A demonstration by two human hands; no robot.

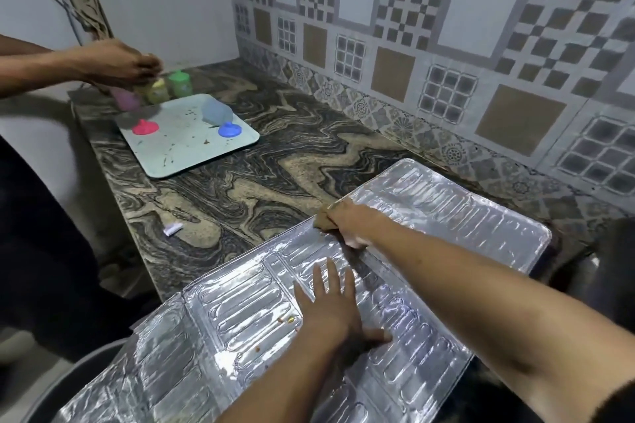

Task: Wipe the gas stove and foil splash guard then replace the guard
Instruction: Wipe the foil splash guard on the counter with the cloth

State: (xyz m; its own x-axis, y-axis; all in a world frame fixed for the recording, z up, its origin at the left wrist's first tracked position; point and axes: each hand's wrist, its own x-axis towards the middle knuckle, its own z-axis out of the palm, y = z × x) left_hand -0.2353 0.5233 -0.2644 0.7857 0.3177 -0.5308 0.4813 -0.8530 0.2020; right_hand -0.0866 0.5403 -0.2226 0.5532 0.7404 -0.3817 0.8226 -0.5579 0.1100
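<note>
The silver foil splash guard (429,203) lies flat and unfolded over the marble counter and the near right side. My left hand (335,306) presses flat on its middle panel, fingers straight and spread. My right hand (347,221) grips a brown cloth (324,216) against the guard's far left edge. A few small food specks sit on the foil near my left hand. The gas stove is mostly hidden; only a dark part (611,251) shows at the right edge.
Another person's hand (120,62) reaches over small coloured bottles (168,87) at the back left. A pale tray (192,148) there holds a pink lid, a blue lid and a tipped bottle. A small white scrap (173,228) lies on the counter (275,154). Patterned tiled wall behind.
</note>
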